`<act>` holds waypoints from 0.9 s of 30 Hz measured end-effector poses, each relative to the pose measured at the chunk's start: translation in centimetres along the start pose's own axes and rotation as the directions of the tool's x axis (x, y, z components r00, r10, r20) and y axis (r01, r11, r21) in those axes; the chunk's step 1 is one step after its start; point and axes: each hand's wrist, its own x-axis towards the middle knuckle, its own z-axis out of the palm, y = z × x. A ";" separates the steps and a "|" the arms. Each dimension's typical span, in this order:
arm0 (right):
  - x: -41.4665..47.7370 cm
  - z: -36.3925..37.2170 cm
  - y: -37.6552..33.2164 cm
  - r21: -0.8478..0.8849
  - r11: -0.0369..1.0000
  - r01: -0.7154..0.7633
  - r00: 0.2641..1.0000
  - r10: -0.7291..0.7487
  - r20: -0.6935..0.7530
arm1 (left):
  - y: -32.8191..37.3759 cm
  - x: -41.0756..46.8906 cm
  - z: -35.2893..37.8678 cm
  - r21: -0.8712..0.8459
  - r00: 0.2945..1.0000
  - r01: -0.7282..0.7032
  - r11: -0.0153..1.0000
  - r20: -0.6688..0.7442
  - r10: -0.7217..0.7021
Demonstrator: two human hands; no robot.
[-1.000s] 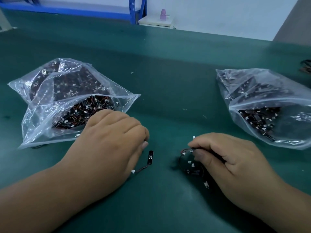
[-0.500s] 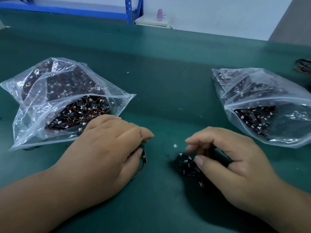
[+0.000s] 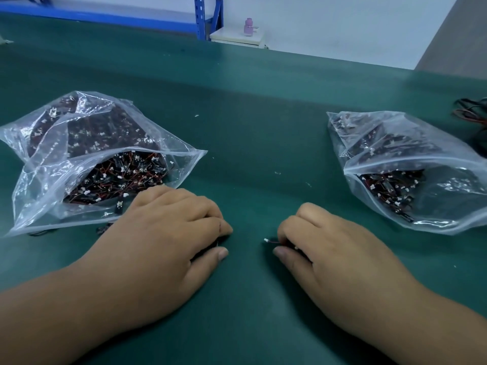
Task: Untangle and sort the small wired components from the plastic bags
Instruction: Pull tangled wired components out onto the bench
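Untangling at lower centre: right hand (image 3: 334, 262) pinches wires (image 3: 271, 241), left hand (image 3: 163, 238) curls, hold unclear; next probably needs gently pulling one free.

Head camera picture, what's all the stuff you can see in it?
table: one, green, under everything
left bag: one, clear, left on table
right bag: one, clear, right on table
parts: too many to count, black with red wires and white plugs, inside both bags
wires: one bunch, black and red, far right edge
rack: one, blue, back left
bottle: one, pink, on white stand at back
wired part: one, white plug on red wire, sticking out of right grip
left grip: one bare hand, curled, contents hidden
right grip: one bare hand, pinching wired part
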 end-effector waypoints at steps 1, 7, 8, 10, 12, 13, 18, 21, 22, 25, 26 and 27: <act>0.0 0.1 0.0 -0.027 1.000 0.009 0.999 -0.010 -0.034 | 0.0 -0.1 0.1 -0.007 1.000 0.004 1.000 -0.001 -0.004; 0.9 1.0 0.9 0.487 0.870 -0.080 0.946 0.220 -0.237 | 0.0 -0.1 0.4 -0.009 0.990 -0.034 0.999 -0.136 0.032; 1.3 0.7 0.8 0.723 0.681 -0.118 0.910 0.366 -0.196 | 0.2 -0.1 0.3 -0.027 0.978 -0.050 0.998 -0.206 0.044; 1.8 0.0 0.6 0.987 0.055 -0.153 0.865 0.490 0.106 | 1.5 -0.1 -0.1 -0.140 0.942 -0.083 0.987 -0.334 0.032; 2.1 -0.8 0.6 0.848 -0.481 -0.222 0.870 0.296 0.395 | 3.9 0.3 -0.6 -0.578 0.926 -0.058 0.814 -0.336 -0.173; 2.1 -1.2 0.6 0.722 -0.633 -0.279 0.867 0.156 0.473 | 5.3 0.8 -1.0 -0.852 0.912 -0.032 0.523 -0.238 -0.333; 2.2 -1.7 0.0 0.611 -0.681 -0.404 0.840 -0.010 0.543 | 8.0 2.3 0.6 -0.854 0.775 0.135 -0.503 0.407 -0.483; 2.4 -1.5 -0.5 0.804 -0.462 -0.375 0.863 0.141 0.484 | 7.2 2.2 1.3 -0.723 0.836 0.151 -0.674 0.457 -0.304; 2.3 -1.4 -0.6 0.852 -0.400 -0.338 0.878 0.193 0.439 | 6.5 2.3 1.7 -0.693 0.849 0.196 -0.694 0.474 -0.234; 2.1 -1.2 -0.9 0.923 -0.323 -0.211 0.926 0.237 0.294 | 4.2 2.7 2.3 -0.580 0.851 0.302 -0.756 0.522 -0.061; 2.0 -1.3 -1.1 0.931 -0.321 -0.174 0.941 0.226 0.253 | 3.7 2.9 2.3 -0.539 0.851 0.328 -0.776 0.525 -0.005; 2.0 -1.4 -1.2 0.936 -0.325 -0.138 0.954 0.210 0.214 | 3.3 3.0 2.4 -0.518 0.852 0.349 -0.781 0.523 0.034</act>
